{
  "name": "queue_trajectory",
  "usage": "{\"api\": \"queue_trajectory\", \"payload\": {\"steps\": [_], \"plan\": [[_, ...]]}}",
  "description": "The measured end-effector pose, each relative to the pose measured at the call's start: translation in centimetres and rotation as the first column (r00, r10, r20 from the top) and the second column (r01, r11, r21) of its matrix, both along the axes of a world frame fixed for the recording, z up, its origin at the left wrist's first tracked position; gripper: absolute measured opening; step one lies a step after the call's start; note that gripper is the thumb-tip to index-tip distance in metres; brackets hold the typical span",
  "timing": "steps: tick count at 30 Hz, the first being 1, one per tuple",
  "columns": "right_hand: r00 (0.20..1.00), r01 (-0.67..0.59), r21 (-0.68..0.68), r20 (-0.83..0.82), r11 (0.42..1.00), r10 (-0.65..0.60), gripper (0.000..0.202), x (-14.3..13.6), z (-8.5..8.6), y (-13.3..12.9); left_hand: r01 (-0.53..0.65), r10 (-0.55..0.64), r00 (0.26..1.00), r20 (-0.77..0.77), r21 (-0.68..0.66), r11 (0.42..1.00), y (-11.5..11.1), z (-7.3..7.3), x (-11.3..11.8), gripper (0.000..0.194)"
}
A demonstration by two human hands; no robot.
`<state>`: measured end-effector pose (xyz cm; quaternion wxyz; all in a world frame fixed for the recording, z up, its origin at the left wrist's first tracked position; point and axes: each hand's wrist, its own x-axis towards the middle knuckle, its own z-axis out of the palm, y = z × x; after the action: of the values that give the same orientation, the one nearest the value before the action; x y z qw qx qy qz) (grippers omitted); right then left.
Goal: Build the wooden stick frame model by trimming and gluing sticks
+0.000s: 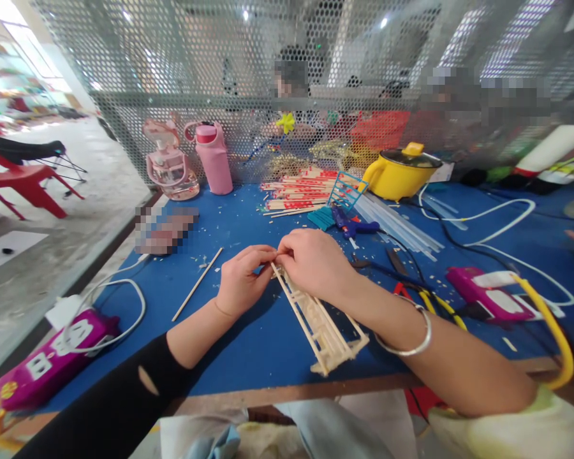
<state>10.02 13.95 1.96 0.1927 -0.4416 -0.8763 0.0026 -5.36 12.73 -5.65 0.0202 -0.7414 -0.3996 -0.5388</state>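
A small frame of thin wooden sticks (316,328) lies slantwise on the blue table in front of me, its near end wide and its far end under my hands. My left hand (243,279) pinches the tip of its left long stick between thumb and fingers. My right hand (316,262) is closed at the same far corner, fingertips meeting those of the left, and covers part of the frame. Whether a separate small piece sits between the fingertips is hidden. To the left lies a loose wooden stick (198,284).
Behind my hands are a blue glue gun (351,223), a stick bundle (303,191) and clear glue sticks (397,223). A yellow pot (402,175) and pink bottles (214,159) stand by the mesh screen (182,64). Purple power strips (60,357) with cables lie at both sides.
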Motion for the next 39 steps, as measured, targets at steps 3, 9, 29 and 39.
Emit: {"api": "queue_trajectory", "payload": {"steps": [3, 9, 29, 39], "plan": [[1.000, 0.014, 0.006, 0.018, 1.000, -0.014, 0.015, -0.1, 0.0, 0.0, 0.013, -0.013, 1.000, 0.014, -0.051, 0.999, -0.1, 0.0, 0.0, 0.010], [0.999, 0.043, 0.028, 0.014, 0.999, -0.043, 0.017, 0.0, -0.2, 0.1, 0.154, -0.097, 0.968, 0.231, -0.245, 0.957, -0.4, -0.5, 0.2, 0.040], [0.888, -0.158, 0.226, -0.394, 0.961, 0.239, 0.012, 2.4, 1.4, -2.5, 0.295, 0.044, 0.759, 0.650, -0.403, 0.866, -4.0, 4.4, 1.5, 0.028], [0.852, -0.231, 0.385, -0.364, 0.894, 0.377, 0.009, 2.1, 1.1, -2.9, 0.666, 0.148, 0.381, 0.913, -0.382, 0.641, -4.1, 6.1, 3.3, 0.030]]}}
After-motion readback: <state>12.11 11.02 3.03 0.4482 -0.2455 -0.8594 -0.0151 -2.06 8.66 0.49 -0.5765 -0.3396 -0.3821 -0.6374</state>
